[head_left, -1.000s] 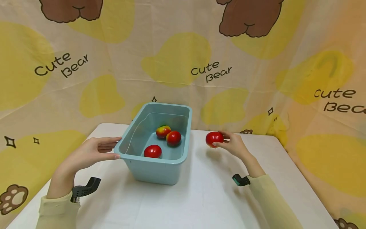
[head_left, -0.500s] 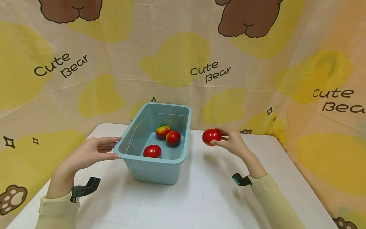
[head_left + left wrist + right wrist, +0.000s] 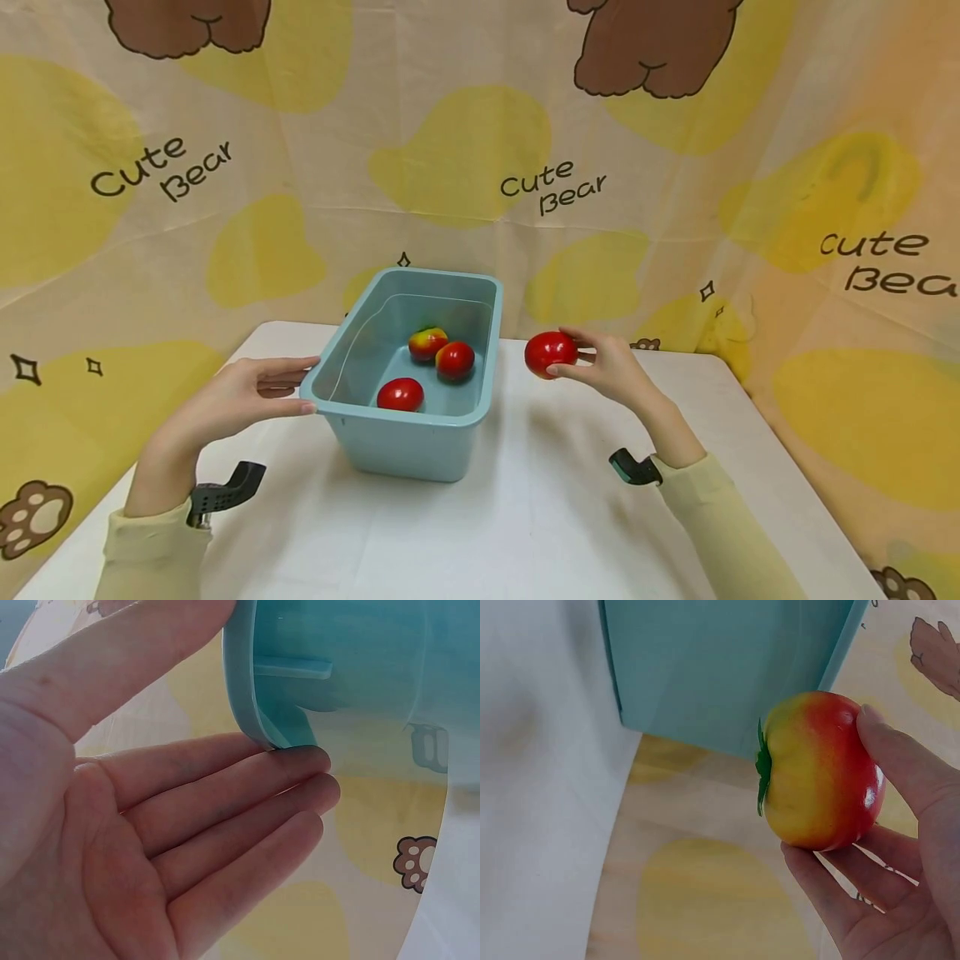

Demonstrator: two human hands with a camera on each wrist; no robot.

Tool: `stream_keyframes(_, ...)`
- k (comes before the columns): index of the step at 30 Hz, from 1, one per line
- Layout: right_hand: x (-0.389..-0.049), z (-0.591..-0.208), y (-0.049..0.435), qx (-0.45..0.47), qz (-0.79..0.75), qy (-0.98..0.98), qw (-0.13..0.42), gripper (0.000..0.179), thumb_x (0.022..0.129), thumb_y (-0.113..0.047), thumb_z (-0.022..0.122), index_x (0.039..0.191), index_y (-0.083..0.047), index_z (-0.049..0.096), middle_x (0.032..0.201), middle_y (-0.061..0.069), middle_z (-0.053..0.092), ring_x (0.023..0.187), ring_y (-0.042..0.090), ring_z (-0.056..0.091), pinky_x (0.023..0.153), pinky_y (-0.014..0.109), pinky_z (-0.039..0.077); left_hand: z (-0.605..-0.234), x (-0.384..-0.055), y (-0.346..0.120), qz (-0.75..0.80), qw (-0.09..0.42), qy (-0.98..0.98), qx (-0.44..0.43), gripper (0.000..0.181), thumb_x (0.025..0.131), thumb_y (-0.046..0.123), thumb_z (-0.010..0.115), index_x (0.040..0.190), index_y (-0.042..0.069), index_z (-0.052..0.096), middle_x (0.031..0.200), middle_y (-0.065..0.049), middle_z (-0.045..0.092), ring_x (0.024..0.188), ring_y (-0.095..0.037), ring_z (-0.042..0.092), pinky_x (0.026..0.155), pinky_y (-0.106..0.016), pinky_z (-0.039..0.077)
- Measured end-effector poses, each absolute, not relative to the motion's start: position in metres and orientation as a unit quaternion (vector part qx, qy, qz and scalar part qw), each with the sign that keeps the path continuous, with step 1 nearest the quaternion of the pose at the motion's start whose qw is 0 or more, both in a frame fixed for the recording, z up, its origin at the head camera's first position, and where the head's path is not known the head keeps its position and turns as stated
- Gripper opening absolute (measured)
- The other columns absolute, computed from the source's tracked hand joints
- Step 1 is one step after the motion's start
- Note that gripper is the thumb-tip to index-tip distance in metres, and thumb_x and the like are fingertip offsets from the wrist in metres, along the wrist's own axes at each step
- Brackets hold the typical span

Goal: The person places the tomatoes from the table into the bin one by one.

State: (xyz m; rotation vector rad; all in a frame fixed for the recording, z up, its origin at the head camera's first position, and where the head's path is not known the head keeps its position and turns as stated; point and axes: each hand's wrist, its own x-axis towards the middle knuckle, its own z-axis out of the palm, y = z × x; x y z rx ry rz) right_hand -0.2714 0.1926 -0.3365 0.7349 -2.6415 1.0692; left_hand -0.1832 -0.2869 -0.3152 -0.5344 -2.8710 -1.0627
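Note:
My right hand (image 3: 617, 372) holds a tomato (image 3: 546, 354) above the table, just right of the bin, with thumb and fingertips on its sides. The right wrist view shows this tomato's yellow end (image 3: 787, 776) with a green calyx; the rest is glossy red. A light blue bin (image 3: 405, 446) stands left of it. Inside lie a yellow-and-red tomato (image 3: 427, 342), a red tomato (image 3: 454, 362) beside it and another red one (image 3: 401, 394) nearer the front. At the bin's front left corner my left hand (image 3: 228, 400) touches the rim, its fingers (image 3: 232, 780) straight.
A white table (image 3: 525, 533) carries the bin. Behind it hangs a cloth backdrop (image 3: 465, 158) printed with bears, yellow patches and lettering. Dark wrist cameras sit on the left wrist (image 3: 225, 492) and the right wrist (image 3: 633, 468).
My right hand has raised the tomato slightly and carried it left towards the bin. The left hand, the bin and the tomatoes inside stay in place.

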Motion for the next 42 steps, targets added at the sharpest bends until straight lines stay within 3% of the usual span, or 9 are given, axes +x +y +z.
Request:
stream_keyframes(21,-0.26,-0.304,0.176,0.293,0.32,-0.893,0.118,0.065,0.075,-0.03,0.081,0.129,-0.004,0.057,0.12,0.013,0.065,0.103,0.027,0.064,0.081,0.037,0.059,-0.315,-0.184,-0.288,-0.344,0.017,-0.923,-0.173,0.066,0.08,0.042,0.074,0.136,0.013,0.053,0.128,-0.006,0.061,0.108,-0.018,0.065,0.083,-0.015,0.052)
stream_keyframes(42,-0.26,-0.272,0.157,0.302,0.333,-0.889,0.08,0.064,0.076,-0.027,0.081,0.129,-0.002,0.057,0.118,0.016,0.065,0.101,0.028,0.067,0.08,0.037,0.059,-0.316,-0.184,-0.287,-0.342,0.015,-0.925,-0.168,0.066,0.08,0.042,0.074,0.136,0.015,0.053,0.127,-0.006,0.062,0.109,-0.021,0.064,0.082,-0.015,0.052)
